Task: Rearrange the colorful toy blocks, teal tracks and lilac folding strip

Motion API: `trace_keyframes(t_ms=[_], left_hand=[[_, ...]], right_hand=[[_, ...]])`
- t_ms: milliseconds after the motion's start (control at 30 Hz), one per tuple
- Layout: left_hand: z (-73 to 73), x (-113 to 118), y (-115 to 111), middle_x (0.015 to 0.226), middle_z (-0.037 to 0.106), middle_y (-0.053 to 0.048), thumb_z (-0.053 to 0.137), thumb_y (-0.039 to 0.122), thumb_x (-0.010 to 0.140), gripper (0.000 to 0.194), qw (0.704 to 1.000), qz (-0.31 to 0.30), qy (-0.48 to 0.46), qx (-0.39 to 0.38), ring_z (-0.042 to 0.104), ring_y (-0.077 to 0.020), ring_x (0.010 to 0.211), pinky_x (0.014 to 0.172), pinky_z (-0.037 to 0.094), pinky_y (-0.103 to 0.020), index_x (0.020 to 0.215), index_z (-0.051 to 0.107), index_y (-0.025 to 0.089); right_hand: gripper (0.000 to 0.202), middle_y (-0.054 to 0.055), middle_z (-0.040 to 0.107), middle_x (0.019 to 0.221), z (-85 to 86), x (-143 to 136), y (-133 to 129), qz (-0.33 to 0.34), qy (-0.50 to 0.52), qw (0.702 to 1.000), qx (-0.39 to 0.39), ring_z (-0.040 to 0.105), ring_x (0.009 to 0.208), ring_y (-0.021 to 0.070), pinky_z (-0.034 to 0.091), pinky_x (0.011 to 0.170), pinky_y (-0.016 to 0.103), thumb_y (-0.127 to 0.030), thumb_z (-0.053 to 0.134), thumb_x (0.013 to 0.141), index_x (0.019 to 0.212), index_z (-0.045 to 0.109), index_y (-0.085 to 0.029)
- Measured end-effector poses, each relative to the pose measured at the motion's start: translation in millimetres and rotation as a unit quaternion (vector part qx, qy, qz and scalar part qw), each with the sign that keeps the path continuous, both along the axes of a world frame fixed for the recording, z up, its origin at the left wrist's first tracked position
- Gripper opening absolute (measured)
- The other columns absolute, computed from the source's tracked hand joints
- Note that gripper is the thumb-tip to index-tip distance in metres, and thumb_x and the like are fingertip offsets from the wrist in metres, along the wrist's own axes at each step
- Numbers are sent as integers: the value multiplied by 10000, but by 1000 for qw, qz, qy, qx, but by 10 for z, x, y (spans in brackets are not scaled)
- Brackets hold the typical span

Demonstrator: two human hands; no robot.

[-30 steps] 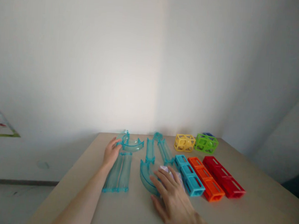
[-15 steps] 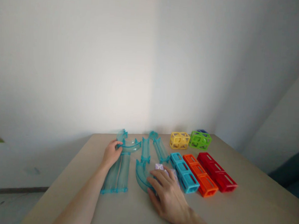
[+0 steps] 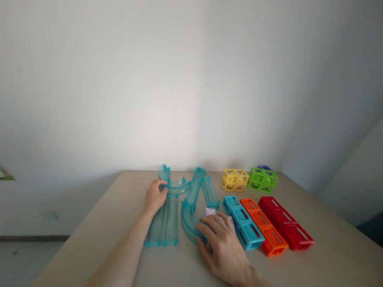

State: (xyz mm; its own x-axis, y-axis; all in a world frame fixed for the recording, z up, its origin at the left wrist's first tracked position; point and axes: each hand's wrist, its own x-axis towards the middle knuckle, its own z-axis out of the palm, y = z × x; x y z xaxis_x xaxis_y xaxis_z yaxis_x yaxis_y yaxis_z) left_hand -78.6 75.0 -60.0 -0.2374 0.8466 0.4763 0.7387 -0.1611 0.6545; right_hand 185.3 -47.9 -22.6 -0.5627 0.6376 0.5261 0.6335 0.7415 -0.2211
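At the left of the table, my left hand [image 3: 155, 197] has its fingertips closed on the end of a clear teal curved track [image 3: 178, 185]. Two straight teal tracks [image 3: 172, 221] lie side by side just in front of it. My right hand [image 3: 223, 248] bends over a larger curved teal track [image 3: 189, 222], thumb and fingers at its near end. Pale lilac cubes [image 3: 210, 211] show partly from under that hand. One straight track [image 3: 193, 193] runs from the larger curve toward a small round teal piece [image 3: 199, 173] at the back.
Right of my right hand lie blue [image 3: 243, 223], orange [image 3: 264, 228] and red [image 3: 286, 223] open-frame block rows. Yellow [image 3: 235, 180] and green [image 3: 262, 180] frame blocks stand by the wall, a dark blue one behind. Another straight track [image 3: 210, 192] lies slanted in the middle.
The view has shifted, so things sit further right. The middle straight track has tilted, its far end swinging right to the small round piece. The larger curve has turned slightly with it.
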Motion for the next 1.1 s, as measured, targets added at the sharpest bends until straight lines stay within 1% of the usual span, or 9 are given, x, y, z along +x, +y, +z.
trace_keyframes(t_ms=[67,133,233,300,367,467,533,900,1100], left_hand=[[5,80,-5,1043,663,-85,519,105,746,240,1000,-6,5,-1,606,-214,1031,970,448,-369,920,664,183],[9,148,-7,1129,630,-97,529,101,740,323,1000,-11,10,-3,561,-223,1126,1017,412,-373,1029,649,185],[17,207,8,1318,514,-130,543,100,729,541,1000,-9,13,-15,421,-269,1300,1075,345,-433,1259,546,205],[26,216,31,1400,436,-137,548,105,727,593,999,-12,13,-29,347,-294,1356,1090,315,-465,1308,510,220],[39,213,57,1403,436,-129,549,110,727,558,999,-25,14,-42,386,-287,1333,1085,327,-447,1275,539,217],[60,210,79,1293,543,-107,537,112,729,463,997,-45,15,-56,527,-241,1191,1039,388,-385,1182,581,198],[70,220,73,1209,599,-92,529,111,729,405,997,-45,15,-61,565,-227,1124,1010,410,-370,1121,588,194],[89,506,45,1129,660,-80,540,104,708,378,997,-21,-22,-68,604,-240,1053,934,443,-369,1066,587,215],[84,639,75,1071,683,-58,559,84,684,388,996,-53,-54,-51,610,-246,1033,944,446,-388,1036,625,233]], right_hand=[[202,62,635,1072,-2,3,11,-2,4,1000,-5,540,1020,240,312,966,461,-215,535,878,1068,602,-230],[198,60,635,1067,-8,5,16,-6,8,1000,-7,536,1016,243,311,960,462,-219,541,874,1061,604,-231],[190,61,639,1049,-22,8,13,-12,10,1000,-7,529,1014,249,308,958,463,-223,543,872,1050,609,-228],[187,65,638,1043,-26,9,7,-16,8,1000,-9,526,1013,251,312,953,458,-223,544,871,1046,611,-225],[186,68,636,1040,-24,7,3,-20,6,1000,-10,525,1009,252,317,947,454,-228,544,871,1044,614,-224],[187,66,637,1024,-15,-1,6,-21,12,1000,-8,524,996,251,321,937,450,-235,548,868,1042,616,-224],[178,62,639,1000,-9,-7,12,-20,17,1000,-11,524,978,248,323,927,446,-232,553,862,1027,619,-223],[121,58,629,862,22,26,33,-34,42,998,-32,517,892,241,329,867,424,-168,585,788,899,621,-197],[133,67,631,849,16,83,53,-65,37,996,-44,514,887,255,337,862,435,-161,592,747,875,615,-190]])
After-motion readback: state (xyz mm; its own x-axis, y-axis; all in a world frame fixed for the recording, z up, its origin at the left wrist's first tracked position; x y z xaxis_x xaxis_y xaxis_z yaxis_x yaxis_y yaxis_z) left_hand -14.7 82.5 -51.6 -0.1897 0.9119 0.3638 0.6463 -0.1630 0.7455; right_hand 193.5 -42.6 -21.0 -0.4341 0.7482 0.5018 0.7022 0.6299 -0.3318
